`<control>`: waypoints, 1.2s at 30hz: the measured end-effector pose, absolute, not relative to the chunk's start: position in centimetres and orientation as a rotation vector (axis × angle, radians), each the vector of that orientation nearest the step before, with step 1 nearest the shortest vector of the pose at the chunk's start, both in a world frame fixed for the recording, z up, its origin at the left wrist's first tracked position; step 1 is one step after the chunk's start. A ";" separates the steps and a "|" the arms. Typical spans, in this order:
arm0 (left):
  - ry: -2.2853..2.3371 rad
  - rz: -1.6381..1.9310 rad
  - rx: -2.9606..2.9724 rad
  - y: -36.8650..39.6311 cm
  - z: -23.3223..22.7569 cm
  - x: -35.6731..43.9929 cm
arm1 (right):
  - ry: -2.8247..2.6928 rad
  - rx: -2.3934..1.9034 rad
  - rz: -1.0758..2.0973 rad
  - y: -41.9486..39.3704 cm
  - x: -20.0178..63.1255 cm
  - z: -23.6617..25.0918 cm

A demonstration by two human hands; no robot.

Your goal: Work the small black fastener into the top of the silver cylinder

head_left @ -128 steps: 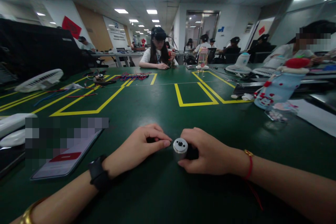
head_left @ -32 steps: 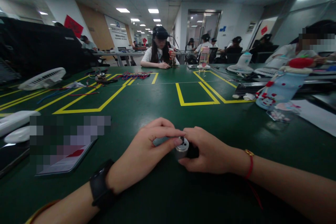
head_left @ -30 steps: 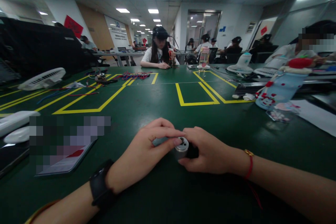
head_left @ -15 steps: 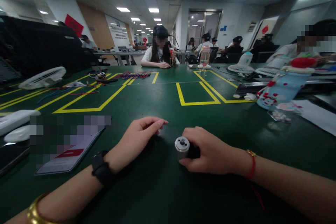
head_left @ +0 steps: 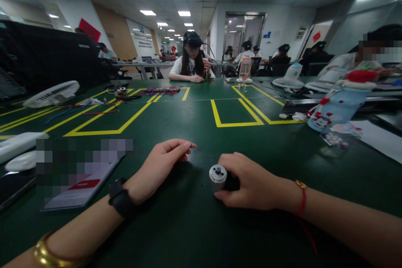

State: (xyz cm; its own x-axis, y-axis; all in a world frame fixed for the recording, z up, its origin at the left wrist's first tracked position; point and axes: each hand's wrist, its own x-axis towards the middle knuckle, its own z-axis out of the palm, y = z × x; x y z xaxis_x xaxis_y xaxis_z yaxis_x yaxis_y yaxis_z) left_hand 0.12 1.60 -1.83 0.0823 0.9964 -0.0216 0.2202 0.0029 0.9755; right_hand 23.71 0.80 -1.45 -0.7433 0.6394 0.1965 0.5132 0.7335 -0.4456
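On the right, my right hand (head_left: pixel 251 182) is wrapped round a small silver cylindrical motor (head_left: pixel 217 179). The motor stands roughly upright, its round end face up, with a short dark centre shaft and small holes showing. Part of its body is hidden by my fingers. To its left, my left hand (head_left: pixel 166 161) hovers low over or rests on the green table (head_left: pixel 188 230); I cannot tell which. Its thumb lies against the curled forefinger, and whatever may be between the fingertips is too small or hidden to name. The left hand is apart from the motor.
A phone (head_left: pixel 78 188) lies left of my left arm, beside white objects (head_left: pixel 21 144). Yellow tape (head_left: pixel 238 125) marks the table ahead. Bundled wires (head_left: pixel 163 90) and a white fan (head_left: pixel 53 94) lie farther left. A blue bottle (head_left: pixel 337 109) stands right. A person (head_left: pixel 188 60) sits opposite.
My left hand has shifted slightly left, away from the motor. My right hand and the motor have stayed in place.
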 end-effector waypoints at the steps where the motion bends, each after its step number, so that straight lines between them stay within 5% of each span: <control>1: 1.316 1.023 1.405 1.6 -1.9 0.1 | -2.598 -0.896 0.528 0.8 23.7 -1.4; 36: 1.334 0.781 1.744 1.2 -1.4 0.3 | -2.598 -0.873 0.514 0.8 23.8 -1.6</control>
State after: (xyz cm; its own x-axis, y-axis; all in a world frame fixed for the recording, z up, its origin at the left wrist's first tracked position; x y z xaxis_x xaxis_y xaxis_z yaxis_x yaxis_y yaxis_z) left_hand 0.27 1.19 -1.36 0.2571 0.9663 0.0086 0.4801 -0.1355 0.8667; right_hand 23.79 0.84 -1.62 -0.7486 0.6288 0.2103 0.5015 0.7444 -0.4408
